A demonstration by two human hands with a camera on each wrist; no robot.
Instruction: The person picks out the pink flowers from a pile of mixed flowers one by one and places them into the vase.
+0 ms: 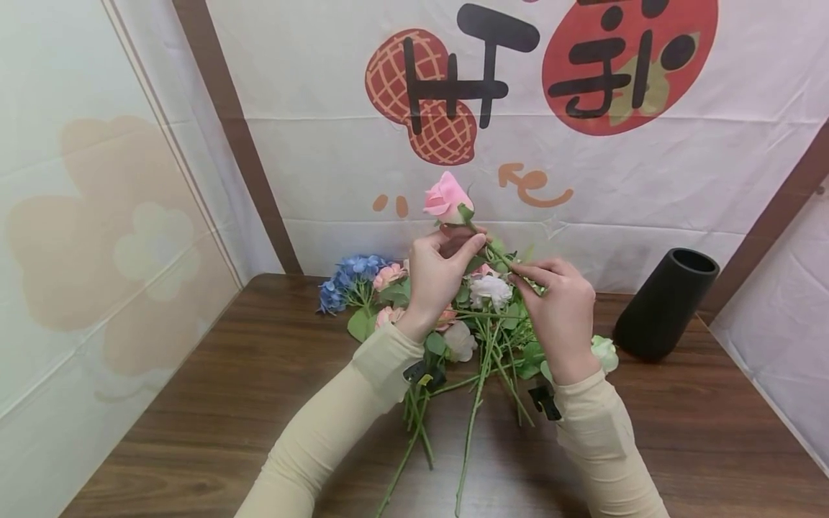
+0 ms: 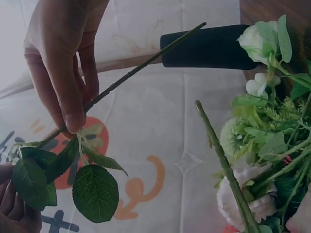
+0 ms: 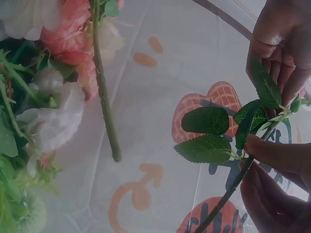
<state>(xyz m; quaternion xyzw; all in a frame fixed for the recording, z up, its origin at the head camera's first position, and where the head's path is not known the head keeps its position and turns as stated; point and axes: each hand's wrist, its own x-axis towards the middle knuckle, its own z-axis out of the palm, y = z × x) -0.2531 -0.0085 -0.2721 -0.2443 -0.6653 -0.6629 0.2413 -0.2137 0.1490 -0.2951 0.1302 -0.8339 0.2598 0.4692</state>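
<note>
A pink rose with a green stem is held up above a heap of flowers. My left hand pinches its stem just below the bloom. Lower on the same stem, my right hand grips it between thumb and fingers. Dark green leaves hang from the stem between the hands. Past the right fingers the bare stem runs out to its cut end, seen in the left wrist view. In the right wrist view, the left hand and the right hand are close together around the leaves.
On the wooden table lie blue hydrangeas, a white flower, pink blooms and several stems pointing toward me. A black vase stands at the back right. A printed cloth hangs behind the table.
</note>
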